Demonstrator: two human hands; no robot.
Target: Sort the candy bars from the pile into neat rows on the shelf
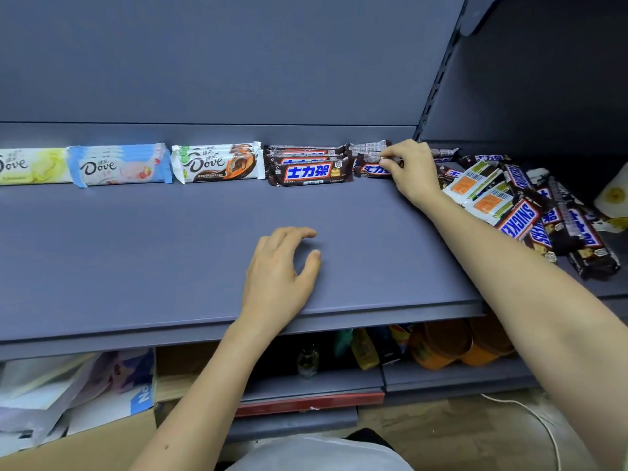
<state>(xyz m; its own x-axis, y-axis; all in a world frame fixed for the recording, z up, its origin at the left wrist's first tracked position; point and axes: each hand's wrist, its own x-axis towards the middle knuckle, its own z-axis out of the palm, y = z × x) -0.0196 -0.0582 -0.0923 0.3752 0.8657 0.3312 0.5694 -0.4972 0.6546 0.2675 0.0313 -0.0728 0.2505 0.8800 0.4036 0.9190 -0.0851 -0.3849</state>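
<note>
Along the back of the grey shelf (170, 239) stand stacked rows: yellow Dove bars (30, 166), blue Dove bars (119, 166), white-and-orange Dove bars (217, 163) and a brown Snickers stack (307, 168). My right hand (413, 168) pinches the end of a Snickers bar (368, 168) in a second brown stack beside that one. A loose pile of Snickers and white-wrapped bars (530, 212) lies to the right of my right forearm. My left hand (280, 273) rests on the bare shelf near its front edge, fingers loosely curved and holding nothing.
A slotted upright (438, 79) divides this bay from the darker right bay. A white and yellow object (613, 195) sits at the far right. Below the shelf lie bags (68, 385), a small bottle (307, 362) and orange tubs (455, 345). A white cable (540, 423) runs across the floor.
</note>
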